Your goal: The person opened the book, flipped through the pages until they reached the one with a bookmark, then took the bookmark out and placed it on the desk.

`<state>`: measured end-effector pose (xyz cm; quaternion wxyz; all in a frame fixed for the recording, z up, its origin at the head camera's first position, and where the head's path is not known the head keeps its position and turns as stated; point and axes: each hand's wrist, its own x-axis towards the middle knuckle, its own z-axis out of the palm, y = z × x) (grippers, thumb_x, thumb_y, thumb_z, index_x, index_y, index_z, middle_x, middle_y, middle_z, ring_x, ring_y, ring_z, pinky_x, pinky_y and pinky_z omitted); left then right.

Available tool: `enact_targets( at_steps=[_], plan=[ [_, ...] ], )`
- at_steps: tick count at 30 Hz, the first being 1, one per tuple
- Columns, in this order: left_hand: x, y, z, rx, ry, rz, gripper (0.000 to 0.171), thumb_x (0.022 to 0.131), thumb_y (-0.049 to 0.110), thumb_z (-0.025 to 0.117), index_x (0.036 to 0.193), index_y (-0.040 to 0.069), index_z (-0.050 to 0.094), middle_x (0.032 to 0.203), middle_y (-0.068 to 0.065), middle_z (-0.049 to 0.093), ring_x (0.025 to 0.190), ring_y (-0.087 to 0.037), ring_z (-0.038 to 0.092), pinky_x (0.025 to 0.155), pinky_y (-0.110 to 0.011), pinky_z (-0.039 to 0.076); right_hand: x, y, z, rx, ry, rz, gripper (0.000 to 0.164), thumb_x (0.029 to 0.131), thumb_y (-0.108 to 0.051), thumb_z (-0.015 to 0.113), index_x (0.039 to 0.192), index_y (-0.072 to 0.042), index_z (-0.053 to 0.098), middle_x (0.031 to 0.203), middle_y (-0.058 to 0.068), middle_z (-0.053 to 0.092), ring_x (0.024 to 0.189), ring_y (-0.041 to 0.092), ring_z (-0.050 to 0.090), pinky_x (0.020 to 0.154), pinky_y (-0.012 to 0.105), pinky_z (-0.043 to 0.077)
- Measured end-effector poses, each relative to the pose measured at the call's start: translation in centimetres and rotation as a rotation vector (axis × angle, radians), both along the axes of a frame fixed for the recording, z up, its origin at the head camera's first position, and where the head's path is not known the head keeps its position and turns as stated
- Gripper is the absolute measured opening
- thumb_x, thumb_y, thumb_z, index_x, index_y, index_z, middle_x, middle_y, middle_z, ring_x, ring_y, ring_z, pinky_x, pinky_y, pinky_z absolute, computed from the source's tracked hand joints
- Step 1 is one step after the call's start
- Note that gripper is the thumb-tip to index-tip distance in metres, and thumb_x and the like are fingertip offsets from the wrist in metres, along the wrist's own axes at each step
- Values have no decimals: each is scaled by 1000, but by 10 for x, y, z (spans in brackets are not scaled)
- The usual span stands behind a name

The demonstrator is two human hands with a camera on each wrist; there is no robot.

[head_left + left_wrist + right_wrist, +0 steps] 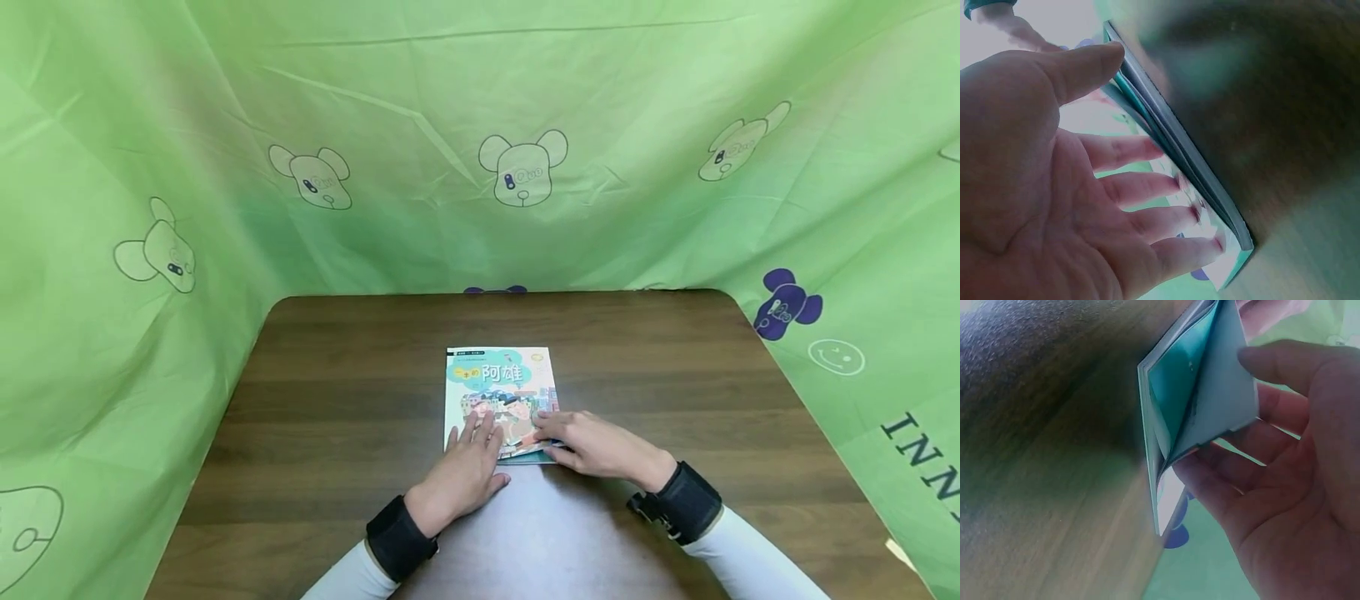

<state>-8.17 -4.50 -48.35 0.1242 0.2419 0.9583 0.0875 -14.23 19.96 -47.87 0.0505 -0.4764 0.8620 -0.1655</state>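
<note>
A thin picture book (501, 385) with an illustrated white and turquoise cover lies on the wooden table in the head view. My left hand (467, 468) rests on the lower left of its cover, fingers straight and spread. At the lower right corner, my right hand (600, 443) pinches the front cover between thumb and fingers. That cover's pale inner side (1225, 387) shows in the right wrist view, bent up from a teal page (1175, 384). In the left wrist view, the book's page edges (1172, 134) are slightly parted along the near side.
The brown wood-grain table (337, 400) extends around the book, with a bright reflection near its front. A green cloth (420, 100) printed with bear heads hangs behind and at both sides. Black bands (401, 537) circle both wrists over white sleeves.
</note>
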Motion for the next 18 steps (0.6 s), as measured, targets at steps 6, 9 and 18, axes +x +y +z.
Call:
enact_targets(
  at_steps=[6,9,18],
  plan=[
    [-2,3,-2,20,13,35,67,96,46,52,147,4,43,157,-20,33,144,-40,27,107,-59,34,-2,-6,2,-97,46,-5,17,99,-21,53,101,-16,70,88,-11,63,80,-1,57,72,24,53],
    [-2,3,-2,37,63,39,61,96,45,53,141,4,47,153,-22,40,140,-41,34,103,-61,39,-3,-9,5,-125,87,-21,19,100,-22,53,99,-16,70,84,-12,63,77,-5,55,70,24,53],
    [-6,4,-4,77,185,54,41,100,37,49,127,6,53,141,-18,55,130,-38,49,93,-58,48,-7,-16,15,-213,241,-49,16,95,-25,61,97,-17,75,86,-14,69,81,-2,63,71,27,55]
  ],
)
